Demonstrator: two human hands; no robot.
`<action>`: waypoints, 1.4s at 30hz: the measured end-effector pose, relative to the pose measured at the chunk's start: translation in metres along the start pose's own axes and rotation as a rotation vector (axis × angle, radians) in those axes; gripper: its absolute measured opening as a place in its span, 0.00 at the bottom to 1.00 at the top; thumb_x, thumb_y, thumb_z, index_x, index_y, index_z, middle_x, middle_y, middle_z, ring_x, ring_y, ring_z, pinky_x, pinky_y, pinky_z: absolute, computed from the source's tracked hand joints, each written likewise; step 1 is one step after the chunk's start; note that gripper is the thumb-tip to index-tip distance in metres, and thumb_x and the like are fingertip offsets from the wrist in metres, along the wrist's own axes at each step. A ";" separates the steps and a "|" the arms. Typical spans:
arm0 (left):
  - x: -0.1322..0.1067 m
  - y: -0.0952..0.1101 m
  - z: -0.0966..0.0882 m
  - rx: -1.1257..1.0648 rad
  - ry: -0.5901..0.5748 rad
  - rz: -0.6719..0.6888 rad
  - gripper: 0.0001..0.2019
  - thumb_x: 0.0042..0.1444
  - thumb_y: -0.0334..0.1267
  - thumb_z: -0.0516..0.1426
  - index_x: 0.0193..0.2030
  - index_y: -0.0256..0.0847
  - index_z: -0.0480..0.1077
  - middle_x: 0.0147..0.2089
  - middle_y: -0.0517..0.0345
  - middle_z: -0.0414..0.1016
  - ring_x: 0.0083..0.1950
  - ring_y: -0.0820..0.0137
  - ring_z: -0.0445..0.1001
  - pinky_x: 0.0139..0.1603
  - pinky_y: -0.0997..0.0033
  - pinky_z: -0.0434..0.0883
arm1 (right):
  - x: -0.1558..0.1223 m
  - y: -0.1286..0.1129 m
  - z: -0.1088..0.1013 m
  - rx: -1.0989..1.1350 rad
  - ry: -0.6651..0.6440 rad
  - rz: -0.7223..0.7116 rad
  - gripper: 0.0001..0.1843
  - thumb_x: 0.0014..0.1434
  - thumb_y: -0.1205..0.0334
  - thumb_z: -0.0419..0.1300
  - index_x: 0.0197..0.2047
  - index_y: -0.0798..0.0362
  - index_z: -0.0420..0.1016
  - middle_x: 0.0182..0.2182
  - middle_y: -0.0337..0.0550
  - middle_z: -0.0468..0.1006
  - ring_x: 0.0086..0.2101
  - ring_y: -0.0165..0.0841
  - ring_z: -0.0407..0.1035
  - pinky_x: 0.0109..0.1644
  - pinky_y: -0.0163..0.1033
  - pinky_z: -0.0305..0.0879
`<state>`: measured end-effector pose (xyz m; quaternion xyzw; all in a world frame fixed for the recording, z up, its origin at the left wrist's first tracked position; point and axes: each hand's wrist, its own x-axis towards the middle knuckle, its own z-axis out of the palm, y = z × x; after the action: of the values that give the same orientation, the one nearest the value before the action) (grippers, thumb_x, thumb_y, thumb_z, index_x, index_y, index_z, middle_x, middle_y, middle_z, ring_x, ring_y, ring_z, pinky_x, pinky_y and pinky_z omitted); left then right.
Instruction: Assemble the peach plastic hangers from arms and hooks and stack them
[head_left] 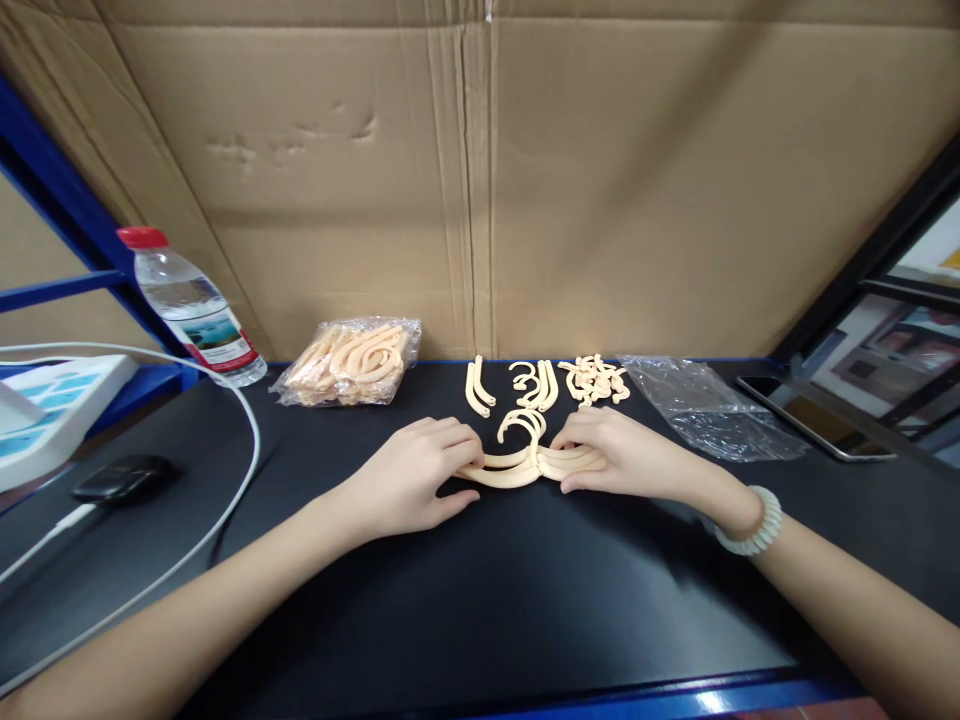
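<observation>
L forearm (217, 620) is lying nearest, slanting in over the black desk (480, 600). Mid-desk, the cream hanger piece (506, 479), curved hooks at its ctr., is lying btwn. both grips. L grip (420, 472) is loosely grasping the left wing's end, thumb along the front; R grip (619, 450) is grasping the right wing, fingers behind, thumb in front. For good handling, I'd say both grips should be working close to the ctr. joint, holding the wings level w/o twisting, as the joint is prob. being the weak spot. L thumb is looking slack; pressing it in would be steadying that side. Loose curved bars (471, 388) and a small-parts pile (596, 380) are sitting just behind, so fingertips should be avoiding them
</observation>
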<state>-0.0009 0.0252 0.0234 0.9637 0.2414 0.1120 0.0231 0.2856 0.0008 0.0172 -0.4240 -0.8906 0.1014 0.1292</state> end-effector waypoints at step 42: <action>0.000 -0.014 0.002 -0.162 0.000 -0.026 0.14 0.57 0.33 0.57 0.51 0.42 0.69 0.49 0.52 0.75 0.50 0.62 0.73 0.53 0.62 0.67 | -0.018 0.036 -0.038 0.124 -0.177 0.151 0.14 0.50 0.66 0.66 0.43 0.52 0.79 0.41 0.43 0.79 0.41 0.38 0.72 0.47 0.42 0.66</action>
<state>-0.0076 0.0378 0.0203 0.9555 0.2438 0.1306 0.1023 0.3348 0.0119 0.0400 -0.4706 -0.8561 0.2025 0.0682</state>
